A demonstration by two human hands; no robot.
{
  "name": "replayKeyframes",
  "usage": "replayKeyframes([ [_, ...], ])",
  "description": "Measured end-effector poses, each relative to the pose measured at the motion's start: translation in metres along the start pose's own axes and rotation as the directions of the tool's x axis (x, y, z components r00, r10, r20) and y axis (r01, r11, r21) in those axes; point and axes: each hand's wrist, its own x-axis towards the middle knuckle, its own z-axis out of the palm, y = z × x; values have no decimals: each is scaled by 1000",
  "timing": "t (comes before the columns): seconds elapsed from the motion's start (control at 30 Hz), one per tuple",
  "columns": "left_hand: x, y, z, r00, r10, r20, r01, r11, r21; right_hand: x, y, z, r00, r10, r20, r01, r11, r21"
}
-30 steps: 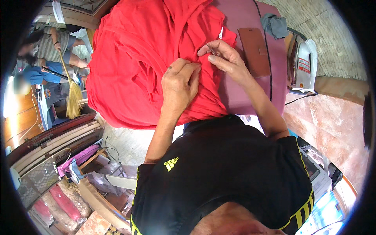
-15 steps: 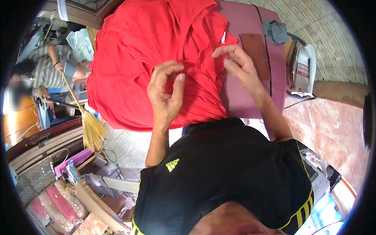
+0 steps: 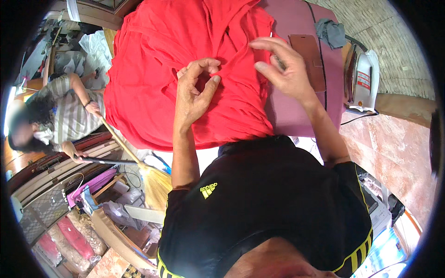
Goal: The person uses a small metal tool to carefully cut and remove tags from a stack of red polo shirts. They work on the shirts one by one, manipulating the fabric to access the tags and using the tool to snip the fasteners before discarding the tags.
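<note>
A large red cloth lies in loose folds over the mauve padded board in front of me. My left hand is over the cloth's middle, fingers curled toward the thumb with a small gap between the tips. A fold of the cloth rises close to those tips, and I see no firm grip on it. Higher and to the right, my right hand hovers at the cloth's right edge. Its fingers and thumb are apart with nothing between them. A brown wallet-style case lies just beyond it, partly covered by the hand.
An iron stands at the board's right end, near a crumpled grey rag. On the left, another person holds a straw broom and a black-handled tool. Boxes and bags crowd the lower left.
Both hands have shifted slightly upward, and my left fingertips are nearer the thumb. The other person has come closer and lower, bringing the broom right, toward my left arm.
</note>
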Motion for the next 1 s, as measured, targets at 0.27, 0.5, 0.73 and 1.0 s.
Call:
replayKeyframes([
  [0.27,3,6,5,999,-18,-38,24,988,152,35,8,12,964,63,258,-71,997,24],
  [0.5,-1,-6,18,974,189,-125,-143,942,304,11,7,23,997,-38,62,42,997,-64],
  [0.73,2,8,16,956,288,-53,-233,857,459,-1,20,18,974,125,190,-178,939,294],
  [1.0,-27,36,37,927,331,-177,-265,911,315,-1,17,12,960,172,223,-227,940,253],
])
